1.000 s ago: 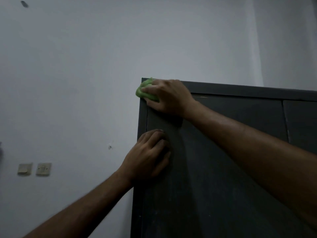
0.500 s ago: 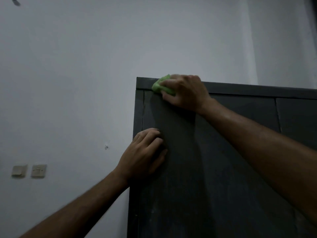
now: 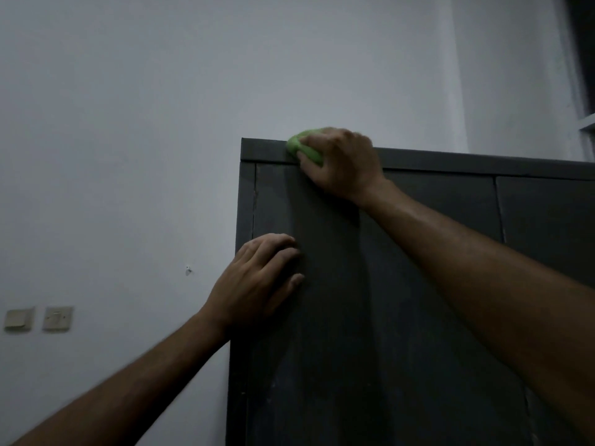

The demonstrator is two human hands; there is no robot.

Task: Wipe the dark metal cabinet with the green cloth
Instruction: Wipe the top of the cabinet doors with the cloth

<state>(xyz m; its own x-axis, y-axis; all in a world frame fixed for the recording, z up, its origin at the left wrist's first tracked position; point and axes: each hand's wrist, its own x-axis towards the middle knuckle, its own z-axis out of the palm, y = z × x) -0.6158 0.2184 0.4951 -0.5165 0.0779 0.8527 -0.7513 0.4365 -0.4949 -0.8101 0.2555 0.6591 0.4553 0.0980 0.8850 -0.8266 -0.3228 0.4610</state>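
The dark metal cabinet fills the right half of the head view, its top left corner near the middle. My right hand grips a bunched green cloth and presses it against the cabinet's top rail, a little right of the corner. Most of the cloth is hidden under my fingers. My left hand rests flat on the left door panel below, fingers straight and holding nothing.
A pale wall stands left of and behind the cabinet. Two light switches sit low on the wall at the far left, and a small hook or screw sticks out near the cabinet's side. A window edge shows at the far right.
My right hand has slid the green cloth rightward along the top rail, away from the cabinet's left corner. My left hand has stayed on the door panel.
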